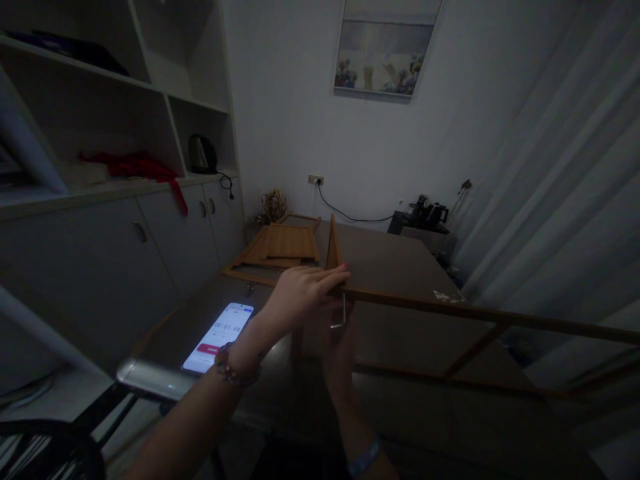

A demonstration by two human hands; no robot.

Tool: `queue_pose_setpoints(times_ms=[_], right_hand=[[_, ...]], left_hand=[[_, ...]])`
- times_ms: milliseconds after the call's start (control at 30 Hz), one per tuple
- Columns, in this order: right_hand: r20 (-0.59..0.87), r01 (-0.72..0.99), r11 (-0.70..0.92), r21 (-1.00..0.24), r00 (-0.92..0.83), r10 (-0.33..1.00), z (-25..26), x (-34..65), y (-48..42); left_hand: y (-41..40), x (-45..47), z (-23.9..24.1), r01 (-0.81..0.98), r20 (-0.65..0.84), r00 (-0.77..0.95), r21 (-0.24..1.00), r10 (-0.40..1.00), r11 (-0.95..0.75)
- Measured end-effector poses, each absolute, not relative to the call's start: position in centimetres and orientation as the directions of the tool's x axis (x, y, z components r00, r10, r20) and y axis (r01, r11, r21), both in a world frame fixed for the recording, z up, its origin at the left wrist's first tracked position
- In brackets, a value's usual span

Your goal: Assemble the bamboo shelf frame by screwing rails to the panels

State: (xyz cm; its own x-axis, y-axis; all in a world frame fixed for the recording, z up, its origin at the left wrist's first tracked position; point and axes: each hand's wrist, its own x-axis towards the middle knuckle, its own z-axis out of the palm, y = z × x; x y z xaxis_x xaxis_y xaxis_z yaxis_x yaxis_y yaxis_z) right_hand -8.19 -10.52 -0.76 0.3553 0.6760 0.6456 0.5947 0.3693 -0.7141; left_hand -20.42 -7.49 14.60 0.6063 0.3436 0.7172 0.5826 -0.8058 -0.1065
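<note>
My left hand [303,293] lies over the near-left corner of a long wooden frame [410,300], fingers wrapped on its top rail where an upright wooden panel [333,247] meets it. Below that corner, my right hand [341,353] is closed around an L-shaped hex key [343,315], its bent metal arm showing beside the rail. Shadow hides most of the right fingers and the key's tip. The frame stretches off to the right, with a lower rail and a crosspiece. Left of my hands, a lit phone [220,337] lies on the table showing a running timer.
Flat wooden panels [290,241] are stacked on the table [383,257] at the back left. Small metal hardware [251,289] lies near the phone. A chair [155,380] stands at lower left. Coffee equipment [425,213] is at the back right, beside a curtain [565,200].
</note>
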Motion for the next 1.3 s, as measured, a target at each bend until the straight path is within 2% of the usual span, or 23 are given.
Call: queue_pose_setpoints(times_ms=[133, 200, 300, 367, 467, 567, 633, 800, 1033, 1133, 1300], right_hand=[[0.683, 0.587, 0.432, -0.685, 0.312, 0.660, -0.3, -7.7, -12.3], [0.777, 0.605, 0.522, -0.601, 0.288, 0.560, 0.3, -6.6, -13.7], [0.942, 0.696, 0.649, -0.309, 0.129, 0.310, 2.6, -4.1, -15.7], [0.967, 0.750, 0.656, -0.088, -0.095, 0.238, 5.4, -2.5, -16.5], [0.872, 0.725, 0.678, 0.124, -0.405, 0.274, 10.2, -1.1, -16.6], [0.763, 0.693, 0.620, 0.369, -0.607, 0.224, 13.9, -1.0, -16.1], [0.694, 0.640, 0.614, 0.462, -0.692, 0.200, 15.1, -1.2, -15.7], [0.638, 0.559, 0.670, 0.489, -0.753, 0.162, 15.9, -1.6, -15.0], [0.557, 0.499, 0.704, 0.505, -0.812, 0.177, 16.9, -2.1, -14.2], [0.543, 0.459, 0.700, 0.547, -0.831, 0.120, 17.0, -2.3, -13.8], [0.541, 0.386, 0.647, 0.658, -0.840, -0.049, 17.0, -2.5, -12.7]], left_hand=[[-7.3, -20.3, 14.3, 0.592, 0.725, 0.591, -0.092, 0.354, -0.801], [-7.3, -20.3, 14.2, 0.586, 0.723, 0.591, -0.080, 0.358, -0.806], [-7.2, -20.2, 14.2, 0.578, 0.741, 0.578, -0.079, 0.340, -0.812], [-7.2, -20.2, 14.1, 0.574, 0.754, 0.569, -0.076, 0.330, -0.815], [-7.2, -20.2, 14.2, 0.569, 0.751, 0.566, -0.058, 0.340, -0.820], [-7.2, -20.3, 14.3, 0.566, 0.731, 0.579, -0.042, 0.361, -0.823], [-7.2, -20.3, 14.3, 0.568, 0.718, 0.584, -0.029, 0.378, -0.823], [-7.3, -20.3, 14.2, 0.571, 0.727, 0.574, -0.025, 0.377, -0.821], [-7.4, -20.4, 14.5, 0.548, 0.726, 0.583, -0.020, 0.365, -0.836], [-7.3, -20.3, 14.4, 0.550, 0.726, 0.578, -0.010, 0.372, -0.835], [-7.0, -20.3, 14.0, 0.549, 0.737, 0.567, -0.006, 0.367, -0.836]])
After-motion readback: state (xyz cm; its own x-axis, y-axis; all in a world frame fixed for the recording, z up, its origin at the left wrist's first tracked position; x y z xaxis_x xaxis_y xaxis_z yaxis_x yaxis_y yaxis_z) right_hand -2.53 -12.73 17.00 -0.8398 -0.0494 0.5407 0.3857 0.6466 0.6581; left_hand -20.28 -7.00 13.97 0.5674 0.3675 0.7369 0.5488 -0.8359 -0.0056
